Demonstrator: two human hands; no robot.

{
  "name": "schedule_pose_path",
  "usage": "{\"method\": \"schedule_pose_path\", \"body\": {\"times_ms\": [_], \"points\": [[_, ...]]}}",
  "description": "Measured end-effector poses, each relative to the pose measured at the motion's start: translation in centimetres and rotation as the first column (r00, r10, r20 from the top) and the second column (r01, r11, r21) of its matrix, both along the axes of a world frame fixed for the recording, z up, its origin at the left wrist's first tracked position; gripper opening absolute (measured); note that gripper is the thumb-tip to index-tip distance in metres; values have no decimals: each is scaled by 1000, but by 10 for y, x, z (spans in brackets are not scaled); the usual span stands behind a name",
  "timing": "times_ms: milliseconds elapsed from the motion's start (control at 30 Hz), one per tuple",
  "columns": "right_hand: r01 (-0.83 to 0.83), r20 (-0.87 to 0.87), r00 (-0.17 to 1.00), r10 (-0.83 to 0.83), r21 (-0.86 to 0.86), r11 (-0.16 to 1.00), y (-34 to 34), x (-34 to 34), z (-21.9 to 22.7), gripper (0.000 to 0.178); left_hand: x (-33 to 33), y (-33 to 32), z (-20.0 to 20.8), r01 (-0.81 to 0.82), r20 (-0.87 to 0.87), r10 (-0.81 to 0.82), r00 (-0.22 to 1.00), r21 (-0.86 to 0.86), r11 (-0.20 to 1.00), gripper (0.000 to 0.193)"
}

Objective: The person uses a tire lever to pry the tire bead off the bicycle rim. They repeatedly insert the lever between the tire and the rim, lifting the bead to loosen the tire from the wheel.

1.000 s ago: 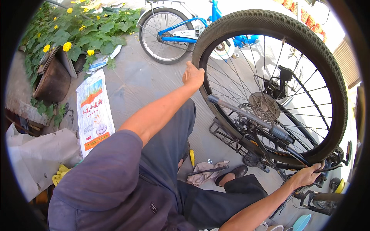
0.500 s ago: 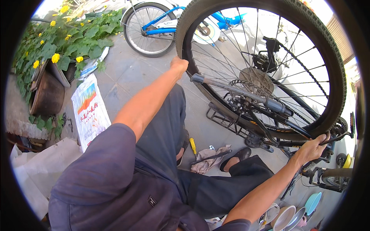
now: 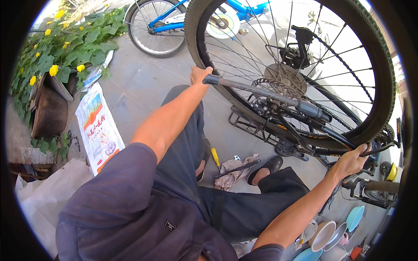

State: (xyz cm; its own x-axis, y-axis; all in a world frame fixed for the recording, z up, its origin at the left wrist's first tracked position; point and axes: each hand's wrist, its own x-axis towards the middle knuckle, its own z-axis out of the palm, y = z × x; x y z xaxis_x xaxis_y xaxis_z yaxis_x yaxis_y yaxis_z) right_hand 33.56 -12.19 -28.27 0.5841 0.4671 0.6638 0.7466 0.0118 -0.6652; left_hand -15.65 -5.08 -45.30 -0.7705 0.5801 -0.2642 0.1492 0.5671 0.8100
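Observation:
A mountain bike leans before me, its large knobbly wheel [image 3: 194,41] with black spokes filling the upper right. My left hand [image 3: 201,75] closes on the tyre's left edge, partly behind the capped end of a grey tube [image 3: 261,90] that crosses the lower wheel. Chain, sprocket disc [image 3: 285,80] and black derailleur [image 3: 301,48] show among the spokes. At the lower right of the wheel, my right hand [image 3: 350,165] grips a slim black bar of the bike; its fingertips are partly hidden. Below the tyre sits a black wire rack [image 3: 250,130].
A yellow-handled screwdriver [image 3: 215,157] and a crumpled cloth [image 3: 235,170] lie between my feet. A blue bicycle [image 3: 165,27] stands beyond. Flowering plants [image 3: 82,41] and a printed sack [image 3: 98,126] are at left; basins [image 3: 355,218] at lower right.
The bike and surroundings have shifted up and slightly left in view. The tube's capped end now overlaps my left hand, which sits lower along the tyre. My right hand keeps its grip.

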Motion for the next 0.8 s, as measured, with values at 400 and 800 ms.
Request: {"method": "schedule_pose_path", "body": {"times_ms": [400, 800], "points": [[14, -149, 989, -15, -9, 1000, -3, -23, 12, 40, 6, 16, -20, -82, -64, 80, 995, -27, 996, 53], [82, -70, 994, -86, -58, 995, -5, -25, 13, 41, 23, 5, -37, -66, 197, 68, 978, -16, 998, 61]]}}
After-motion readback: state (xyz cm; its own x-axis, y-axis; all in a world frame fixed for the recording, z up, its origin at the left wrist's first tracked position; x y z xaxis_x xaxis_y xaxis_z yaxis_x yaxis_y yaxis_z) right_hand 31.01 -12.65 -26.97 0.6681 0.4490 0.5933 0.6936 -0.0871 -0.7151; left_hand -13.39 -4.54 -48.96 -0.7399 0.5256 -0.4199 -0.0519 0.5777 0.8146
